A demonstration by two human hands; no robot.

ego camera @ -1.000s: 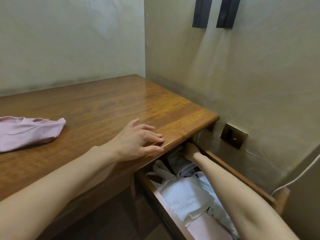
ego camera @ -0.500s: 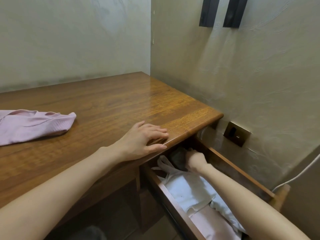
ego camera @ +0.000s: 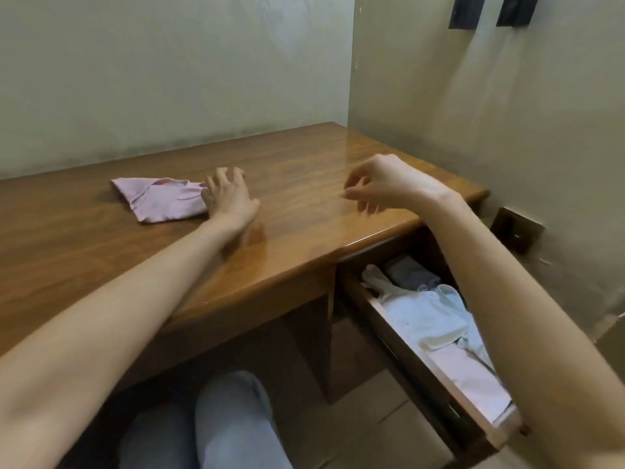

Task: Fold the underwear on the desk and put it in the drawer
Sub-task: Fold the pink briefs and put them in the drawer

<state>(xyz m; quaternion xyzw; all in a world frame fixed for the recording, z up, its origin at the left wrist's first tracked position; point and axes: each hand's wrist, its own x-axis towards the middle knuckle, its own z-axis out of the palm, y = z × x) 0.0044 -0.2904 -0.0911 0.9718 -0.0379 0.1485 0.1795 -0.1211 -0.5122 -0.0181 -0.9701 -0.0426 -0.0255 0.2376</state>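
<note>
Our left grip [ego camera: 230,198] is spread open and holds nothing, its fingers resting against the right end of the pink underwear [ego camera: 159,201]. The underwear lies unfolded on the surface [ego camera: 101,265] just left of that grip, its long axis running sideways away from it. Our right grip [ego camera: 378,184] hovers well to the right, loosely curled and empty, above the open drawer [ego camera: 402,353]. We judge the left nearer for folding.

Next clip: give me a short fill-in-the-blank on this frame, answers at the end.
The underwear on the desk is ___ in colour.
The left hand touches the ___.
The right hand hovers over the desk and holds ___.
The drawer stands ___, with clothes inside.
Answers: pink; underwear; nothing; open.
</note>
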